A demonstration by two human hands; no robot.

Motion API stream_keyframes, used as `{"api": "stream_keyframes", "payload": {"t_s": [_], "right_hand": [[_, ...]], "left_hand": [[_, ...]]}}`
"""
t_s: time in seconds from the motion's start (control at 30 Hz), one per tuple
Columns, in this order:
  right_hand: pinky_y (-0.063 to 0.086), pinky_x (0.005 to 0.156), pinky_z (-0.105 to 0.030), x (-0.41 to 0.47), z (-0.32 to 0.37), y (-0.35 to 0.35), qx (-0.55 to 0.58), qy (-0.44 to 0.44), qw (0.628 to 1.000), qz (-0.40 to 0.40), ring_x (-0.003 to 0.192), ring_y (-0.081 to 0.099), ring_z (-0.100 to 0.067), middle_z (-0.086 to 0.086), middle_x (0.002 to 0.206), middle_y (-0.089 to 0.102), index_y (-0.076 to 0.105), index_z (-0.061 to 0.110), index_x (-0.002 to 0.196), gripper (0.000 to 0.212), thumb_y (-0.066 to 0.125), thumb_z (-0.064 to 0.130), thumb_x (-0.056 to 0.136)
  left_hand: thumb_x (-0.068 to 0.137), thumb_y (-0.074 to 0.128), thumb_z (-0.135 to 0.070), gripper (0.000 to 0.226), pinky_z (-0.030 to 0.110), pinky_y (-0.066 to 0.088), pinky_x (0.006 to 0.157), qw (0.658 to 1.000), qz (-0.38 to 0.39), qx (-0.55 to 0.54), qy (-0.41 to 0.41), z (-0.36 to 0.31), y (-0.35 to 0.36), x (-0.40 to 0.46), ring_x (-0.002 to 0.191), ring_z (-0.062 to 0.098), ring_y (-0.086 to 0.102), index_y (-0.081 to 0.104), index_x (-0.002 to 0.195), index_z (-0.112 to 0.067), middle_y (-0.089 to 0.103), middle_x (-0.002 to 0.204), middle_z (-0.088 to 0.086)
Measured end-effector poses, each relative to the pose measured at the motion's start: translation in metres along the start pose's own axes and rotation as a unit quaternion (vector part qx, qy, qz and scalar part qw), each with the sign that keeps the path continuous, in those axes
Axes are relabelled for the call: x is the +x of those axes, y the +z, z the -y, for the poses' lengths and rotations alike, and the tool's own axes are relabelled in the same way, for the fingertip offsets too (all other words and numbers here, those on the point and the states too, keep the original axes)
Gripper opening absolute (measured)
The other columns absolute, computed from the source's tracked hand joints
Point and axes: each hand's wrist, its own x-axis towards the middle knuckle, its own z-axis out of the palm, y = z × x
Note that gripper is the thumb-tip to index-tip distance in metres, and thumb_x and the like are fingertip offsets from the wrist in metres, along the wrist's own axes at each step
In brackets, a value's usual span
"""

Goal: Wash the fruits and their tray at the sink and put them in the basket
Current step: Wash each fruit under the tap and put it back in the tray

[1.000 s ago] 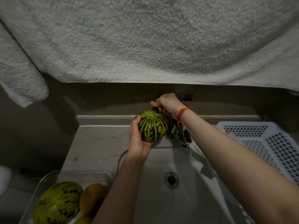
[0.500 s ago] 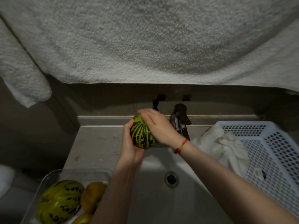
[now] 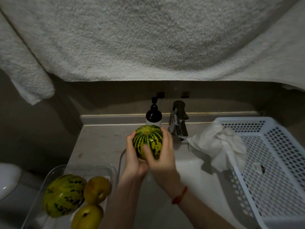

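- The left hand is cupping the melon from its left side, fingers curling round the back and the thumb lying along the near left edge.
- The right hand is gripping the same melon from the right and below, its thumb pressing across the striped front while the other fingers are wrapping round the far side, mostly hidden.
- The melon is sitting upright between both palms, stem end up, held above the left part of the sink, clear of the basin.
- A red cord is circling the right wrist.
- Behind the melon a dark pump bottle is standing on the back ledge, and the tap is standing just to its right; whether water is running cannot be told.
- A white cloth is lying crumpled between the tap and the basket, draping over the basket's left rim.
- The basket is sitting to the right of the sink.
- At lower left a clear tray is resting on the counter, holding a second melon and two yellow fruits, one behind the other, all touching or nearly so.
- A towel is hanging across the top of the view.
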Motion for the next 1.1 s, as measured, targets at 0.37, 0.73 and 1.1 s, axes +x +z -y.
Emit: {"api": "stream_keyframes", "payload": {"t_s": [0.37, 0.73, 1.1], "right_hand": [[0.054, 0.064, -0.018, 0.012, -0.029, -0.03, 0.27, 0.188, 0.944, -0.004, 0.085, 0.068, -0.013, -0.002, 0.095, 0.069, 0.063, 0.019, 0.102, 0.033, 0.078, 0.024, 0.073], [0.031, 0.11, -0.026, -0.018, -0.046, -0.046, -0.145, -0.299, 0.939, -0.092, 0.126, 0.043, -0.024, -0.012, 0.131, 0.049, 0.058, 0.012, 0.12, 0.056, 0.074, 0.028, 0.069], [0.058, 0.064, -0.039, 0.003, -0.014, -0.077, 0.373, 0.377, 0.843, 0.088, 0.086, 0.07, -0.028, -0.014, 0.097, 0.071, 0.068, 0.019, 0.097, 0.036, 0.063, 0.05, 0.08]], "left_hand": [[0.09, 0.049, -0.046, 0.055, 0.041, 0.054, 0.078, 0.996, -0.017, 0.052, -0.071, 0.036, 0.003, -0.011, 0.099, 0.031, 0.065, 0.06, 0.12, -0.002, 0.069, 0.105, 0.021], [0.076, 0.052, -0.048, 0.055, 0.029, 0.058, 0.068, 0.982, 0.1, 0.141, -0.077, 0.034, 0.003, -0.016, 0.097, 0.021, 0.069, 0.06, 0.116, -0.01, 0.069, 0.113, 0.015], [0.052, 0.087, -0.038, 0.082, 0.037, 0.058, 0.08, 0.956, 0.16, 0.245, 0.008, 0.04, 0.0, -0.01, 0.098, 0.027, 0.068, 0.056, 0.12, -0.007, 0.069, 0.108, 0.016]]}}
